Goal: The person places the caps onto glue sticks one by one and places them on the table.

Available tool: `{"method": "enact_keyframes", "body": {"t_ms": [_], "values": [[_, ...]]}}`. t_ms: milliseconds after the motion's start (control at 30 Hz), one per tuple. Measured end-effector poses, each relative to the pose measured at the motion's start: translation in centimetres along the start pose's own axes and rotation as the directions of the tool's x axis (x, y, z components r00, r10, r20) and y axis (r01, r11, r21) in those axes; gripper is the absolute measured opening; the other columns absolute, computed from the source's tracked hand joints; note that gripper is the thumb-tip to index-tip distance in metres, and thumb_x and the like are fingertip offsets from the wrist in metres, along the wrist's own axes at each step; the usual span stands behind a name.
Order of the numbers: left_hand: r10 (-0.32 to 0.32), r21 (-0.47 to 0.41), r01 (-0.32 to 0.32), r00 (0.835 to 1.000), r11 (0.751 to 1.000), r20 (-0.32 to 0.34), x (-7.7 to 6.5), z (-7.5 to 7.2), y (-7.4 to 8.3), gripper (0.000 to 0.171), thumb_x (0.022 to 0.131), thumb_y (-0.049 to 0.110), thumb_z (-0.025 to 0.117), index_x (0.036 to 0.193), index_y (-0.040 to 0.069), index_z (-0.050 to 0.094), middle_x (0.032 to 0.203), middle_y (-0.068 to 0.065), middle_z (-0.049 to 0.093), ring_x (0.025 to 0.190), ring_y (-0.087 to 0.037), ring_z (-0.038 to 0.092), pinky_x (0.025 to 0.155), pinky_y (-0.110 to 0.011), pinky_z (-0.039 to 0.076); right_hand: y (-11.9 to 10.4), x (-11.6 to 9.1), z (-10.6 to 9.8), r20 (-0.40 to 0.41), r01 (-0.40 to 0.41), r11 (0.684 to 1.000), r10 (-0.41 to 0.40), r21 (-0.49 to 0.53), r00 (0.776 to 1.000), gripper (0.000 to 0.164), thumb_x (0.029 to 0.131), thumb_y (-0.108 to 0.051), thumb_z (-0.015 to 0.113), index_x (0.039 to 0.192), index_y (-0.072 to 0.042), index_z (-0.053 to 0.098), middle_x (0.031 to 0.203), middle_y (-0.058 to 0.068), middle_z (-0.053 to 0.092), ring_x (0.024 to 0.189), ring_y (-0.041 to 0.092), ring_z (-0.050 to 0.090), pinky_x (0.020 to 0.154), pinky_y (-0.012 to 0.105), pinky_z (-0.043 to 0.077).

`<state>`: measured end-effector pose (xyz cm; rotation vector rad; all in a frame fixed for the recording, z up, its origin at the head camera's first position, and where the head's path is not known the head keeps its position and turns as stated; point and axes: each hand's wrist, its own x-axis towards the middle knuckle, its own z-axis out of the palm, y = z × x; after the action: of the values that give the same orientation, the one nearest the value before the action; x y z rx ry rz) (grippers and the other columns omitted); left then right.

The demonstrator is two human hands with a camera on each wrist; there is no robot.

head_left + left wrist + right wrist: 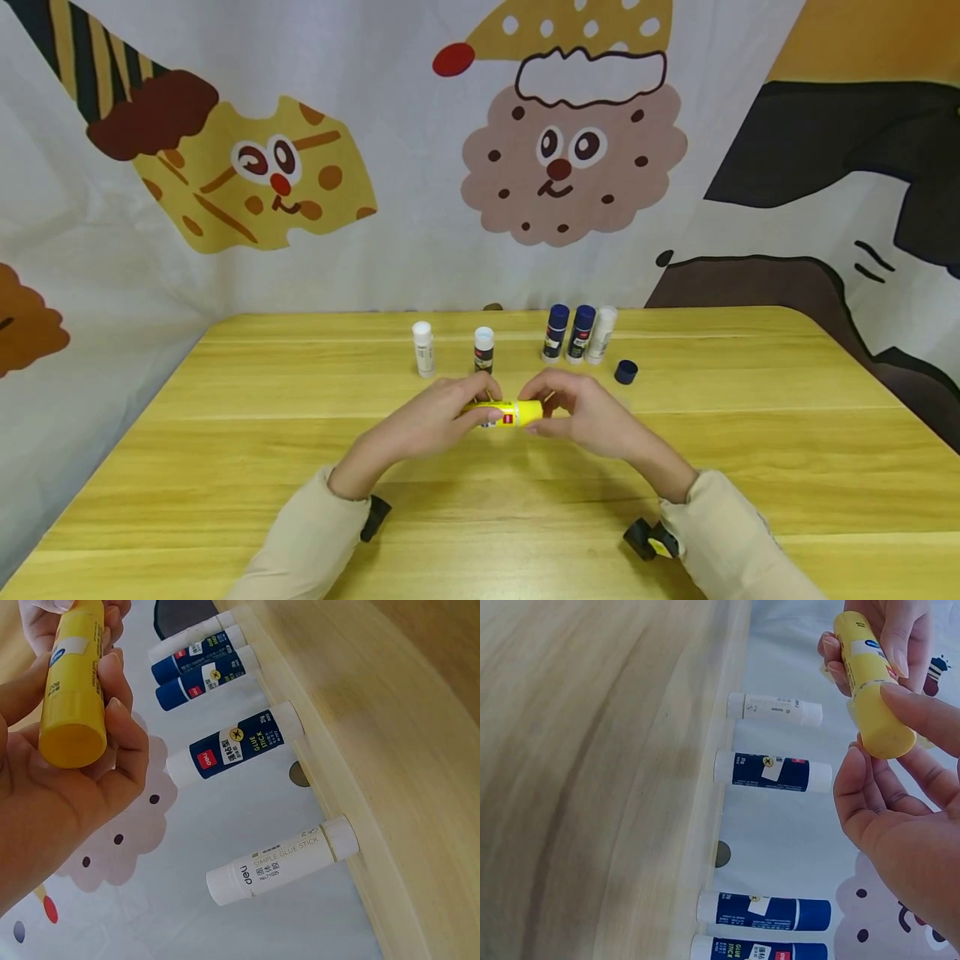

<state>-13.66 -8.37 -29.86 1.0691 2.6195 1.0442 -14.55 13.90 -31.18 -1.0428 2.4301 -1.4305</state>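
Note:
Both hands are on a yellow glue stick (510,414), which lies sideways above the table. My left hand (438,417) grips its body, thumb in front and fingers curled behind. With thumb and fingers my right hand (588,410) pinches the other end, at the yellow cap (885,727). A pale ring separates cap and body. Just beyond the hands stands a glue stick with a dark label and white cap (483,348), its base hidden behind the left hand in the head view. An all-white glue stick (423,350) stands to its left.
At the back right, two navy-capped glue sticks (556,332) and a white glue stick (602,335) stand side by side. A loose navy cap (626,372) is on the table (750,417) near them. Behind the table hangs a printed cloth (405,275).

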Motion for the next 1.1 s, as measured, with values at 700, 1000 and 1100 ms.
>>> {"method": "enact_keyframes", "body": {"t_ms": [700,1000,1100], "values": [[0.023,-0.027,-0.023,1.0,0.999,-0.004,-0.04,-0.05,-0.12,0.011,0.093,0.014,0.053,0.101,0.007,0.055,0.088,0.001,0.061,0.068,-0.01,0.049,0.063,-0.025,0.044,0.18,-0.04,0.24,-0.028,0.127,0.991,-0.126,0.044,0.992,0.025,0.075,0.007,0.07,0.097,-0.003,0.062,0.095,0.005,0.058,0.08,0.017,0.054,0.069,0.029,0.048],[0.029,-0.034,-0.029,1.0,0.999,-0.011,-0.04,0.01,-0.24,0.011,0.093,0.014,0.054,0.1,0.007,0.056,0.087,0.001,0.06,0.067,-0.009,0.048,0.062,-0.025,0.044,0.06,-0.08,0.24,-0.032,0.113,0.993,-0.112,0.029,0.993,0.026,0.075,0.007,0.07,0.097,-0.004,0.062,0.095,0.005,0.058,0.08,0.017,0.053,0.069,0.029,0.048],[0.03,-0.046,-0.03,0.999,0.998,-0.011,-0.03,-0.02,-0.21,0.011,0.093,0.014,0.053,0.1,0.007,0.056,0.087,0.001,0.06,0.067,-0.009,0.048,0.061,-0.025,0.043,0.05,-0.11,0.19,-0.034,0.093,0.996,-0.093,0.015,0.995,0.025,0.075,0.006,0.07,0.097,-0.004,0.062,0.095,0.004,0.058,0.08,0.018,0.053,0.07,0.031,0.048]]}}
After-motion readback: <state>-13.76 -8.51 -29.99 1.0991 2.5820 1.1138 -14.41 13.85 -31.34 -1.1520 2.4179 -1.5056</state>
